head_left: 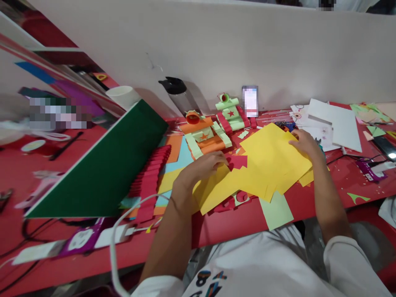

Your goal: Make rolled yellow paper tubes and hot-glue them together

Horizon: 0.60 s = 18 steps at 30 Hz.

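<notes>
Several overlapping sheets of yellow paper (269, 161) lie fanned out in front of me. My right hand (303, 143) pinches the upper right edge of the yellow sheets. At the other end, my left hand (213, 163) has its fingers curled on the top edge of a yellow sheet (215, 187), which bends up a little there; the fingertips are partly hidden. A red paper piece (238, 161) with a notched edge lies between my hands. Under the near edge, a pale green sheet (276, 210) pokes out toward my lap.
Behind stand an orange-and-green paper craft (206, 138), a red-and-green paper craft (232, 115), a bottle (182, 97) and a phone (250, 101). A large green board (102, 169) leans at left near a white cable (114, 243). White boards (337, 123) lie at right.
</notes>
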### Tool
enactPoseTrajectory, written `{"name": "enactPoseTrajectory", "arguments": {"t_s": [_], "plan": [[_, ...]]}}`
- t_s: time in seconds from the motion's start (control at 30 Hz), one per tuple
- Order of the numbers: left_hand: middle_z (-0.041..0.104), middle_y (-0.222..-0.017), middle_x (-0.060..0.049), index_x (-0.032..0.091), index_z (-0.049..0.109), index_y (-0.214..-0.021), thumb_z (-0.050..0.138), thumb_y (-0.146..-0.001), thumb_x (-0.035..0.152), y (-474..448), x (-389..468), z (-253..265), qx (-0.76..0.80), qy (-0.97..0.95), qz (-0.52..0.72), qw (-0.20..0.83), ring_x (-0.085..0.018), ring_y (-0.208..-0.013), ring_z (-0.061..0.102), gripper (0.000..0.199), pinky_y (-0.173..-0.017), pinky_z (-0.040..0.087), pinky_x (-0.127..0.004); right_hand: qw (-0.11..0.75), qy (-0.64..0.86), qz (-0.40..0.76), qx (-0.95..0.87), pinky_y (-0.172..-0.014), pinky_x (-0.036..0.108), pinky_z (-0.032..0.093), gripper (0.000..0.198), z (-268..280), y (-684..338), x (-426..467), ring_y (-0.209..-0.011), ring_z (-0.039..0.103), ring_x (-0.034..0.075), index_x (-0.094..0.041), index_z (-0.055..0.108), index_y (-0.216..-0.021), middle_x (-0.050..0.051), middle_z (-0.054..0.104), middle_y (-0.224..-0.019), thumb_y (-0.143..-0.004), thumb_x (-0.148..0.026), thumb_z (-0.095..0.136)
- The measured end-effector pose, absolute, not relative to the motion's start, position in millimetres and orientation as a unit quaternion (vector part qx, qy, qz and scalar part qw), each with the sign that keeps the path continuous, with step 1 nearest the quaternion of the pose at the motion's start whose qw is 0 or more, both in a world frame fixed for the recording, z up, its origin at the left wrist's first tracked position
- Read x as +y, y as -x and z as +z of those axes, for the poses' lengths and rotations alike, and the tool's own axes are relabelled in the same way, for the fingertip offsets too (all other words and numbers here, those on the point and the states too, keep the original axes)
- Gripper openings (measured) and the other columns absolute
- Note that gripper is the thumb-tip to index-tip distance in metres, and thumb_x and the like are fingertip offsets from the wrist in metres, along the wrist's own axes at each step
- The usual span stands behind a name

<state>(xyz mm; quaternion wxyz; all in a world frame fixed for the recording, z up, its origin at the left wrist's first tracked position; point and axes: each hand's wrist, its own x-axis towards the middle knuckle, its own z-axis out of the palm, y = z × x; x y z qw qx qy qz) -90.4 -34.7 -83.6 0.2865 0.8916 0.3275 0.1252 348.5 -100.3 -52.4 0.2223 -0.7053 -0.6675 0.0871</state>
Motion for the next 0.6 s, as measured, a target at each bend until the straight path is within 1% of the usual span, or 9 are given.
{"name": "enactPoseTrajectory", "arguments": {"t_s": [0.1, 0.2, 0.3, 0.37, 0.4, 0.43, 0.5, 0.57, 0.6], "plan": [[0.076, -0.115, -0.014, 0.026, 0.083, -0.093, 0.054, -0.083, 0.02, 90, -33, -84, 0.324, -0.907, 0.08, 0.257, -0.031, -0.099, 0.068, 0.031, -0.082, 0.051, -0.039, 0.265, 0.699, 0.141, -0.649, -0.085, 0.04, 0.051, 0.02, -49, -349, -103, -0.097, 0.071, 0.029, -0.023, 0.072, -0.101, 0.009, 0.079, -0.107, -0.08, -0.024, 0.072], [0.077, -0.116, -0.015, 0.026, 0.084, -0.095, 0.057, -0.082, 0.02, 89, -33, -84, 0.327, -0.906, 0.094, 0.251, -0.033, -0.103, 0.068, 0.03, -0.086, 0.052, -0.041, 0.373, 0.666, 0.209, -0.612, -0.08, 0.04, 0.055, 0.026, -45, -351, -106, -0.094, 0.074, 0.029, -0.023, 0.071, -0.105, 0.008, 0.08, -0.103, -0.079, -0.027, 0.074], [0.077, -0.116, -0.015, 0.026, 0.084, -0.099, 0.063, -0.082, 0.022, 85, -35, -81, 0.319, -0.908, 0.137, 0.234, -0.036, -0.111, 0.069, 0.028, -0.095, 0.053, -0.046, 0.498, 0.613, 0.271, -0.55, -0.072, 0.04, 0.058, 0.044, -39, -356, -110, -0.083, 0.074, 0.027, -0.024, 0.068, -0.118, 0.006, 0.08, -0.097, -0.078, -0.036, 0.081], [0.078, -0.117, -0.016, 0.025, 0.084, -0.103, 0.066, -0.085, 0.028, 81, -39, -79, 0.312, -0.908, 0.16, 0.228, -0.038, -0.115, 0.069, 0.025, -0.101, 0.052, -0.049, 0.563, 0.587, 0.268, -0.517, -0.072, 0.041, 0.06, 0.057, -36, -362, -109, -0.081, 0.073, 0.026, -0.025, 0.066, -0.124, 0.006, 0.08, -0.095, -0.073, -0.041, 0.088], [0.077, -0.119, -0.016, 0.025, 0.083, -0.106, 0.067, -0.088, 0.033, 78, -41, -77, 0.311, -0.908, 0.163, 0.229, -0.038, -0.117, 0.068, 0.026, -0.104, 0.051, -0.05, 0.59, 0.574, 0.258, -0.506, -0.073, 0.042, 0.06, 0.06, -36, -366, -108, -0.083, 0.073, 0.027, -0.025, 0.067, -0.123, 0.006, 0.08, -0.095, -0.071, -0.043, 0.09], [0.077, -0.124, -0.017, 0.025, 0.082, -0.113, 0.068, -0.091, 0.039, 75, -45, -76, 0.31, -0.908, 0.159, 0.232, -0.039, -0.12, 0.068, 0.03, -0.107, 0.051, -0.051, 0.614, 0.562, 0.247, -0.497, -0.076, 0.044, 0.061, 0.06, -35, -370, -107, -0.085, 0.074, 0.027, -0.025, 0.068, -0.12, 0.007, 0.079, -0.096, -0.069, -0.046, 0.091], [0.071, -0.141, -0.015, 0.026, 0.075, -0.132, 0.068, -0.094, 0.052, 68, -53, -74, 0.307, -0.914, 0.121, 0.236, -0.039, -0.131, 0.063, 0.046, -0.114, 0.047, -0.052, 0.658, 0.538, 0.224, -0.476, -0.08, 0.046, 0.061, 0.057, -36, -379, -104, -0.091, 0.075, 0.029, -0.023, 0.069, -0.11, 0.01, 0.08, -0.1, -0.067, -0.052, 0.091], [0.063, -0.155, -0.014, 0.027, 0.064, -0.148, 0.071, -0.093, 0.056, 61, -60, -74, 0.299, -0.92, 0.06, 0.245, -0.04, -0.142, 0.055, 0.062, -0.119, 0.043, -0.053, 0.69, 0.519, 0.205, -0.461, -0.084, 0.047, 0.061, 0.054, -37, -388, -101, -0.099, 0.076, 0.032, -0.023, 0.068, -0.104, 0.013, 0.08, -0.105, -0.067, -0.057, 0.089], [0.059, -0.158, -0.014, 0.026, 0.059, -0.153, 0.072, -0.093, 0.055, 57, -64, -74, 0.295, -0.922, 0.035, 0.247, -0.04, -0.145, 0.053, 0.067, -0.12, 0.042, -0.052, 0.698, 0.514, 0.198, -0.457, -0.086, 0.047, 0.06, 0.053, -38, -392, -100, -0.103, 0.076, 0.033, -0.024, 0.068, -0.102, 0.015, 0.08, -0.108, -0.068, -0.059, 0.087]]}}
